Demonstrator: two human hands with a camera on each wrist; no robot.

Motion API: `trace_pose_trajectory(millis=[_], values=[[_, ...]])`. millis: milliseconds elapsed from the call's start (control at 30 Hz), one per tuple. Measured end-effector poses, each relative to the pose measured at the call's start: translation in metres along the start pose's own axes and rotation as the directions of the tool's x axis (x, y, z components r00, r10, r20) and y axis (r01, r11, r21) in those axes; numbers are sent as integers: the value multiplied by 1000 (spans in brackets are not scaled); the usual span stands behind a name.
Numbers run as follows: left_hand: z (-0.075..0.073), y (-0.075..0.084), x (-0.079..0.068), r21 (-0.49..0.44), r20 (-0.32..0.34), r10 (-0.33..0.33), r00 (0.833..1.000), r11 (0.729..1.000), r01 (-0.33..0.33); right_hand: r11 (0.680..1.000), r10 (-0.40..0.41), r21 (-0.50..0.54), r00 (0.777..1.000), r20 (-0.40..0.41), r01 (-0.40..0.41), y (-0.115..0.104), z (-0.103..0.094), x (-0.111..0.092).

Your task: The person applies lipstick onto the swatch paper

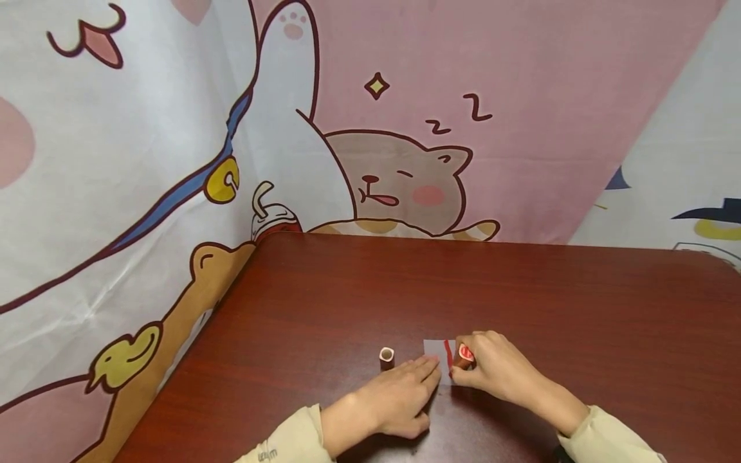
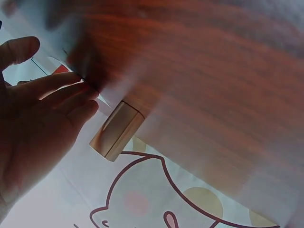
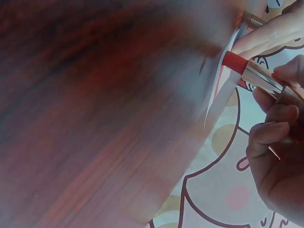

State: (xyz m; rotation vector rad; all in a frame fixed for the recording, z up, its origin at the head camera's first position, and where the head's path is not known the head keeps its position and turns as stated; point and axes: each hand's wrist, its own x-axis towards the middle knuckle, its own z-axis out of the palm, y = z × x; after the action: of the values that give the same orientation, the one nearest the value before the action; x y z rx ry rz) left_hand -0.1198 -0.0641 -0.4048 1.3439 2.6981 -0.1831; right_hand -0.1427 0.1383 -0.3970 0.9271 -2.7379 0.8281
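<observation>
My right hand (image 1: pixel 502 368) grips a lipstick (image 3: pixel 262 79) with a gold tube, fingers and thumb curled round it. In the right wrist view its red tip touches, or is very near, a small sheet of white paper (image 1: pixel 432 348). A red streak (image 1: pixel 448 354) runs down that sheet, just left of the lipstick. With its fingers straight, my left hand (image 1: pixel 396 400) rests on the sheet's left part. To the left of these fingers the lipstick cap (image 1: pixel 386 359) stands upright on the table, open end up; the left wrist view shows its gold side (image 2: pixel 118 130).
A dark red-brown wooden table (image 1: pixel 347 289) lies under everything. Cloth with cartoon animals (image 1: pixel 393 173) hangs along its back edge and its left side. Pale sleeves (image 1: pixel 295 437) cover both forearms.
</observation>
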Motion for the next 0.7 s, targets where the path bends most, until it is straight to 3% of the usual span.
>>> trace_pose_trajectory(millis=[333,700], values=[[-3,0,0,34,14,11,1000,999,-11,997,6,75,999,51,-10,1,-2,-3],[-4,-1,-1,32,21,14,1000,999,-14,997,0,82,999,43,-4,1,-1,-5]])
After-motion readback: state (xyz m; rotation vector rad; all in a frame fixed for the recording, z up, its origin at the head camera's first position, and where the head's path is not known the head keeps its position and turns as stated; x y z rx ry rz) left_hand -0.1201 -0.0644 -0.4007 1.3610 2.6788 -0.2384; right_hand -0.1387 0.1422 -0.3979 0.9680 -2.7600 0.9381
